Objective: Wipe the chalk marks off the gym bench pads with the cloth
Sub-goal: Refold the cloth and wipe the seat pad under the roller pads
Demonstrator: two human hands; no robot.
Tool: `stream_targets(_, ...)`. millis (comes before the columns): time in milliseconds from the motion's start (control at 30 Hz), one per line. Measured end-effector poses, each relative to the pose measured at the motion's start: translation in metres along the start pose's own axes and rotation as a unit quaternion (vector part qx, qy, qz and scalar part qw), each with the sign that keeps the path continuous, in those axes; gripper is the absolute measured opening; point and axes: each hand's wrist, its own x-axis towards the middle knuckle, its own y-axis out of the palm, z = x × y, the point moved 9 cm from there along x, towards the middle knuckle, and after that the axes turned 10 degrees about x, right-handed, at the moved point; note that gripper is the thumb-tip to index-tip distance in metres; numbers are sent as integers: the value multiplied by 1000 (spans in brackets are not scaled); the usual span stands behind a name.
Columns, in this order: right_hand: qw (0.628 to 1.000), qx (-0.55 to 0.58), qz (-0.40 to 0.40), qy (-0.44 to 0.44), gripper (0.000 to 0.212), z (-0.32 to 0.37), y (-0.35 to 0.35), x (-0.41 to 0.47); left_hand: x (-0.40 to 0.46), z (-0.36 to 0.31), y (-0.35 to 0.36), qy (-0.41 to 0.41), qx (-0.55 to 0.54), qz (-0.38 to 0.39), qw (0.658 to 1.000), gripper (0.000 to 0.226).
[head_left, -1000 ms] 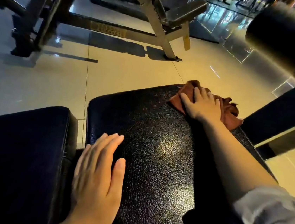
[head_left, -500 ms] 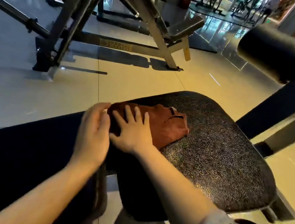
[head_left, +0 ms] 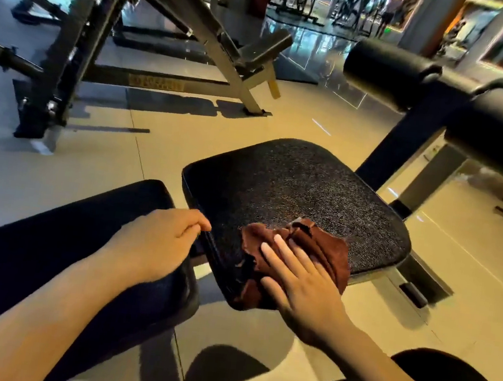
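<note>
The right hand (head_left: 299, 285) lies palm down with its fingers straight and spread a little, pressed flat on the cloth (head_left: 322, 245) at the near corner of the seat pad (head_left: 300, 189). The left hand (head_left: 156, 242) rests knuckles up just left of that pad, fingers curled with their tips at its near-left edge. Both forearms are bare, reaching forward from the lower edge.
</note>
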Motion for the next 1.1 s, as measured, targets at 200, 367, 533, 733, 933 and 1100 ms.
stream_targets(200, 975, 11, -6, 221, 75, -148, -27, 36, -16, -33, -4, 82, 120, -32, 989, 32)
stream_targets(367, 956, 41, -78, 279, 53, -120, -38, 22, -21, -63, -7, 138, 159, -61, 976, 34)
stream_targets(533, 980, 27, -70, 187, 68, -27, -14, 9, -12, -99, 17, 205, 209, -69, 954, 35)
stream_targets(733, 983, 145, -81, 71, 76, 21, -2, -4, -10, -98, 45, 206, 273, -71, 937, 27)
stream_targets(933, 939, 312, -130, 71, 47, 31, -28, -22, -7, -88, 65, 233, 206, -70, 948, 39)
stream_targets(1100, 921, 354, -108, 122, 40, 34, -24, -34, -23, -102, 51, 296, 196, -161, 921, 25)
